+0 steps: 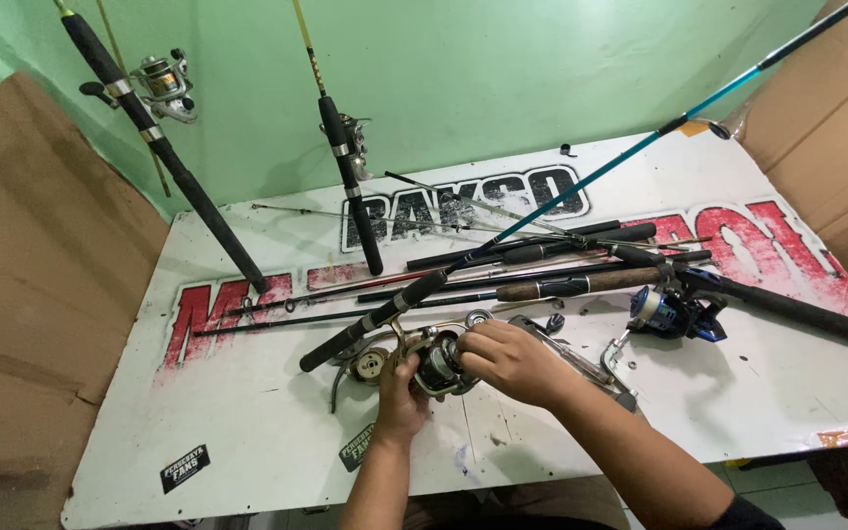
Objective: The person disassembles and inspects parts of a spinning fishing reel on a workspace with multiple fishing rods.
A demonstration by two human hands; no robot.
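A person's two bare hands work at a gold reel (422,355) near the front middle of a white tabletop (247,432). The left hand (399,397) cups the reel from below, its grip closed around the body. The right hand (512,361) comes over from the right, fingers curled shut on the dark spool end. The reel is lifted slightly or resting lightly on the tabletop; which one is hard to tell.

A teal rod (581,186) slants across from its black handle just left of the reel, up toward the right corner. Several dark rods (542,257) lie in a loose bundle just behind the hands. A blue reel (674,314) sits to the right. Two more rods (164,147) lean against the green wall.

Risks, as a judgement: small reel parts could slip from the fingers and roll off the front edge, which is near. An elbow moving outward could knock the blue reel or shift the bundled rods. The thin rod tips behind could snag a sleeve or bend if pressed.
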